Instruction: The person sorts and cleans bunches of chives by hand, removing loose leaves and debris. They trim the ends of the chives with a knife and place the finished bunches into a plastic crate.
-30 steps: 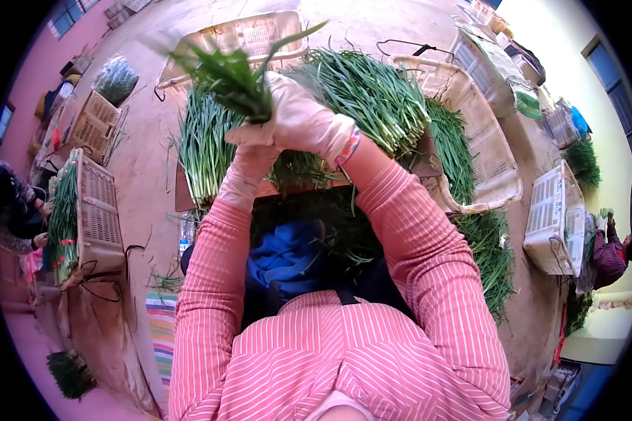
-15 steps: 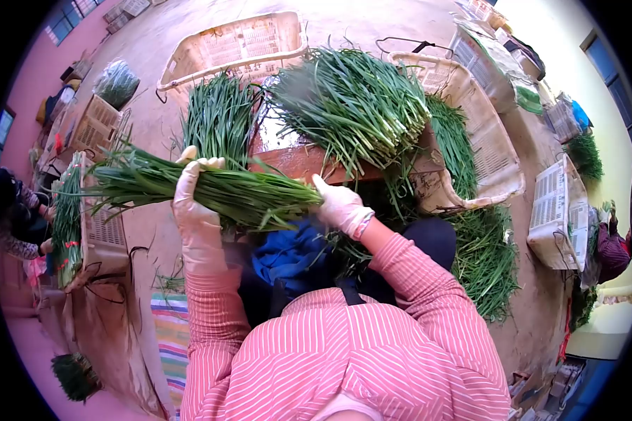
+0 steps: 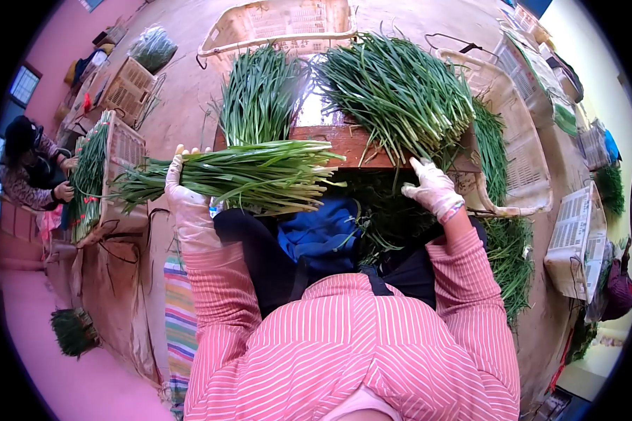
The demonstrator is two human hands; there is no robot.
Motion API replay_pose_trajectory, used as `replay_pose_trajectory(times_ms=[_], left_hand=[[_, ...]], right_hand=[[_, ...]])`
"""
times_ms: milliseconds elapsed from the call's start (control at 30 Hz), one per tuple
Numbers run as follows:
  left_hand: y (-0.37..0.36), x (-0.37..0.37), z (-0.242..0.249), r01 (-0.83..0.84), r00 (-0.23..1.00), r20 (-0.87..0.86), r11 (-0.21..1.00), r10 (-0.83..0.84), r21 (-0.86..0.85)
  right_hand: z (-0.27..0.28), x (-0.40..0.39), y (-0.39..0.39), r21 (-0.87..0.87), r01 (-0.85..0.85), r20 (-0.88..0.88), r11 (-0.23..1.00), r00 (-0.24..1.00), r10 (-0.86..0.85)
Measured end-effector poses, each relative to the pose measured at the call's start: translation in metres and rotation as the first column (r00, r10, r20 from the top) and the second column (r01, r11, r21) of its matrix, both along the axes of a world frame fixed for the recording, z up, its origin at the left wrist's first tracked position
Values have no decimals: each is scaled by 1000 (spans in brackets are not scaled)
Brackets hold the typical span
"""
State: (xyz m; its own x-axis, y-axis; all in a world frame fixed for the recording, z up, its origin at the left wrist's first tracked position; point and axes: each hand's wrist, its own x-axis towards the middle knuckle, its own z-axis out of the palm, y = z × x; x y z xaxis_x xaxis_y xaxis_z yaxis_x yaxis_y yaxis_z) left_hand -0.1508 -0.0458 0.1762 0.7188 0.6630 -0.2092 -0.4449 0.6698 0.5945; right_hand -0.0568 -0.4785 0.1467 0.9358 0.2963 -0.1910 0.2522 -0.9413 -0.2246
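Observation:
A loose bundle of long green stalks lies across my gloved left hand, which grips it near its leafy end. The pale cut ends point right. My gloved right hand is apart from the bundle, fingers spread, just below the large pile of stalks on the wooden board. A second, smaller pile rests on the board's left side, its leaves pointing away from me.
Plastic crates stand beyond the board and to its right. Loose greens lie at the lower right. A blue cloth is on my lap. At the far left, a person handles stalks beside a crate.
My right hand has let go of the bundle's cut ends and moved right, its fingers opening. The view has shifted, so the board and crates appear further right.

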Motion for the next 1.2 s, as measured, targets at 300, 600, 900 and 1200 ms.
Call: replay_pose_trajectory(times_ms=[300,600,900,1200], left_hand=[[-41,5,-17,10,982,-186,1000,-13,-17],[-9,-25,-27,87,968,225,992,-107,96],[-42,-31,16,353,550,578,795,-603,494],[-58,-23,38,372,482,617,782,-623,500]], right_hand=[[54,-66,126,211,-414,536,885,806,249],[-48,7,22,-389,100,-41,916,991,-126],[88,-24,76,581,-533,368,615,846,385],[29,-43,142,870,-138,-385,473,408,828]])
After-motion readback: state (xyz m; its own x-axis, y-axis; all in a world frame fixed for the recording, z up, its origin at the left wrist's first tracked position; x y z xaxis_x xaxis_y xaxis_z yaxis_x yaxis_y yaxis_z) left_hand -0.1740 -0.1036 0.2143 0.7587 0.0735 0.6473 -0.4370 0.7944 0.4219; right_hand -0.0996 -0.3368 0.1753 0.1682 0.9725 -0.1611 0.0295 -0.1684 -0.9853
